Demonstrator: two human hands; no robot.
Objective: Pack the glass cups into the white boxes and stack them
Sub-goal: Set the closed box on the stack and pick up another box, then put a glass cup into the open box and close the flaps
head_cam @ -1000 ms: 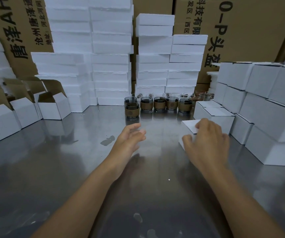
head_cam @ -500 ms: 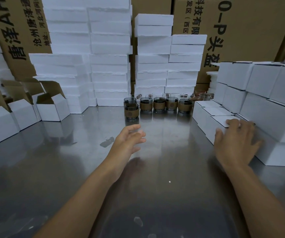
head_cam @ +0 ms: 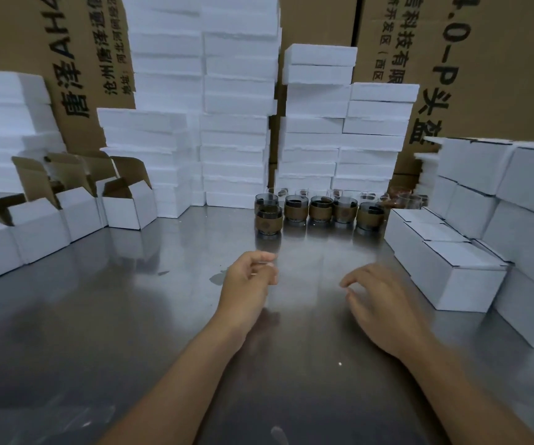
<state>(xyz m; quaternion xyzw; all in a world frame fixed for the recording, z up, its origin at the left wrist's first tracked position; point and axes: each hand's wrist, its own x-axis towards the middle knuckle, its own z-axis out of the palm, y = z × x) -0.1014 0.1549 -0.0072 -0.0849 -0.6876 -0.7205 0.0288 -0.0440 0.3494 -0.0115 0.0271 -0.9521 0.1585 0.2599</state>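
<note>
We look down on a steel table [head_cam: 105,322], its top dull grey and shiny enough to mirror what stands on it, with soft light glaring off its middle. A dark smudge [head_cam: 216,278] marks the surface near the centre. Along the table's far edge we see tall brown cartons [head_cam: 503,69] printed with black characters, and stacks of white foam slabs [head_cam: 238,130] rising in front of them.

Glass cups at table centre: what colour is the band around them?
Brown band on smoky grey glass cups; head view.
</note>
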